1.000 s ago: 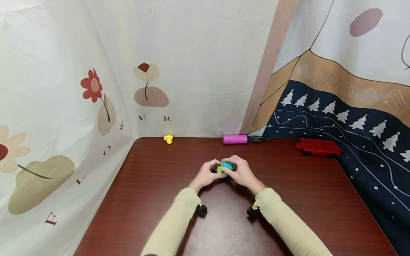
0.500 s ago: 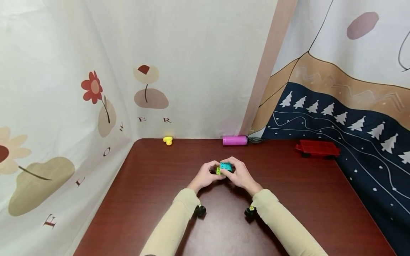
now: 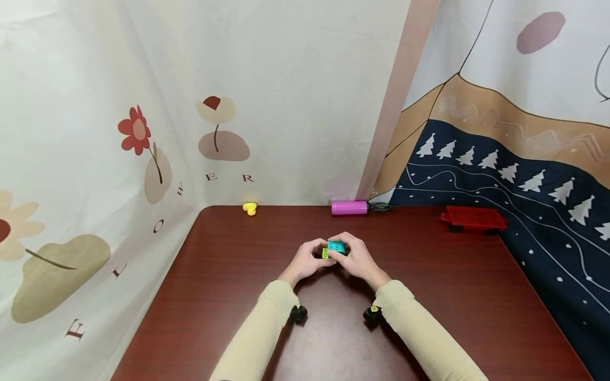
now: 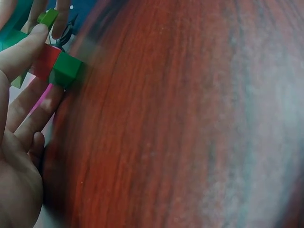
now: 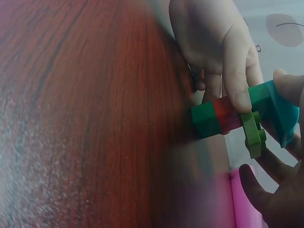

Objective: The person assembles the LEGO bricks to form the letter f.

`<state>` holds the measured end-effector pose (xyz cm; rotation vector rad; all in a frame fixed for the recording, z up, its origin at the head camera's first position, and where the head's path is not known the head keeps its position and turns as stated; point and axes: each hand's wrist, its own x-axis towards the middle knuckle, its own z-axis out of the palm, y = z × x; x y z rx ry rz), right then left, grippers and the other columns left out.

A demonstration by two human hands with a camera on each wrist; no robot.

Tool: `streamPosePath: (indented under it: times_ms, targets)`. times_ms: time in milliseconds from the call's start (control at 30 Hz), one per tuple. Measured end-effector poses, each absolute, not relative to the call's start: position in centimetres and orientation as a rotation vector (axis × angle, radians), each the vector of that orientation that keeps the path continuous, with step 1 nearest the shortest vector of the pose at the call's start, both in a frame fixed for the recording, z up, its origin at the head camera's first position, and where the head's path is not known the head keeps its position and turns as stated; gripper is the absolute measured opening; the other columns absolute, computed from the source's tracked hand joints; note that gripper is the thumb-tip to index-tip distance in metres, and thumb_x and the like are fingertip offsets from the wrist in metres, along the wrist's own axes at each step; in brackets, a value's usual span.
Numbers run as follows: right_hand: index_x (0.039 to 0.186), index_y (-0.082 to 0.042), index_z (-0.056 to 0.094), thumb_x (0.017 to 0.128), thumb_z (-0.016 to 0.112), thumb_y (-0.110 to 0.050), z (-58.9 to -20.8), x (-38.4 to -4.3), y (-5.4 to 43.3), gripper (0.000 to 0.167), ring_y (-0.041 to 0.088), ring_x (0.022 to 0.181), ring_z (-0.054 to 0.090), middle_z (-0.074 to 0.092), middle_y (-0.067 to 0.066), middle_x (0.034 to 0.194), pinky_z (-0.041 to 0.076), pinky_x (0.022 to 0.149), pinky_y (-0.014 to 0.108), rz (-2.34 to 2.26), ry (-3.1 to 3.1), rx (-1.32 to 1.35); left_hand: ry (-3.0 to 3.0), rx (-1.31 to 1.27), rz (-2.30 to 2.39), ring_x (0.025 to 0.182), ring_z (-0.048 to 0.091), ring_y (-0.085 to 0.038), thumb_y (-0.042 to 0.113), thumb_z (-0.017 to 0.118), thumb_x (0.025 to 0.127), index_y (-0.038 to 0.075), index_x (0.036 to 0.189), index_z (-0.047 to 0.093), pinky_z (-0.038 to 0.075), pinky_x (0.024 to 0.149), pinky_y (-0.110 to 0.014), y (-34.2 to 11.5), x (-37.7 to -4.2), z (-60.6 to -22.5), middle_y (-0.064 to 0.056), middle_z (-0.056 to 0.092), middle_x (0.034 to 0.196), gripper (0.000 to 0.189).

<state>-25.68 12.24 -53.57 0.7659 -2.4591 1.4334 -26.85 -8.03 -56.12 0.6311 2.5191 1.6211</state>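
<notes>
Near the table's middle, my two hands hold a short stack of toy building bricks between them. My left hand (image 3: 304, 261) pinches the stack around its red brick (image 5: 224, 112), thumb on the near side. A dark green brick (image 5: 205, 119) forms the lower end, against or just above the table; I cannot tell which. Another green brick (image 5: 258, 95) follows above the red one, and a lime green brick (image 5: 253, 135) sticks out sideways. At the top sits a curved teal brick (image 3: 336, 246), which my right hand (image 3: 359, 260) grips between thumb and fingers.
Along the back edge of the brown table (image 3: 229, 254) lie a small yellow duck-like toy (image 3: 250, 208) and a pink-purple cylinder (image 3: 350, 208) with a dark wire loop. At the back right stands a red toy wagon (image 3: 475, 219). Printed cloth (image 3: 295, 106) hangs behind.
Both hands keep their hold on the brick stack and barely move. The whole head view shifts slightly.
</notes>
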Motion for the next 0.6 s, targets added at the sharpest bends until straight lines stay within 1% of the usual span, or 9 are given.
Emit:
streamPosePath:
  times_ms: [167,267,467,600]
  targets:
    - [0.116,-0.010,0.075,0.093,0.083,-0.016,-53.57,-25.74,12.17,0.026,0.016,0.089,0.061,0.071,0.002,0.109,0.053,0.077,0.030,1.446,-2.464,0.744,2.517,0.639,1.632,0.091,0.064,-0.015,0.020,0.089,0.087,0.019,0.111,0.073,0.051,0.085,-0.035,-8.04,-26.92,-56.03,0.001,0.074,0.101,0.028]
    - [0.117,-0.010,0.075,0.092,0.083,-0.016,-53.61,-25.57,12.15,0.027,0.016,0.091,0.062,0.071,0.003,0.110,0.053,0.079,0.030,1.441,-2.466,0.740,2.519,0.635,1.615,0.092,0.064,-0.015,0.022,0.088,0.088,0.019,0.111,0.073,0.052,0.085,-0.036,-8.08,-26.83,-56.04,0.002,0.073,0.102,0.028]
    - [0.121,-0.009,0.075,0.093,0.083,-0.020,-53.58,-25.32,12.27,0.031,0.017,0.094,0.064,0.072,0.003,0.111,0.055,0.082,0.034,1.360,-2.503,0.743,2.542,0.659,1.556,0.096,0.063,-0.014,0.024,0.086,0.090,0.018,0.116,0.071,0.052,0.088,-0.034,-8.18,-26.75,-56.30,0.001,0.072,0.108,0.031]
    - [0.123,-0.011,0.075,0.095,0.081,-0.025,-53.39,-25.37,12.50,0.033,0.017,0.095,0.064,0.071,0.003,0.112,0.055,0.083,0.036,1.313,-2.551,0.758,2.551,0.659,1.535,0.097,0.063,-0.012,0.028,0.085,0.091,0.021,0.120,0.070,0.051,0.089,-0.033,-8.23,-26.68,-56.61,0.005,0.072,0.109,0.033]
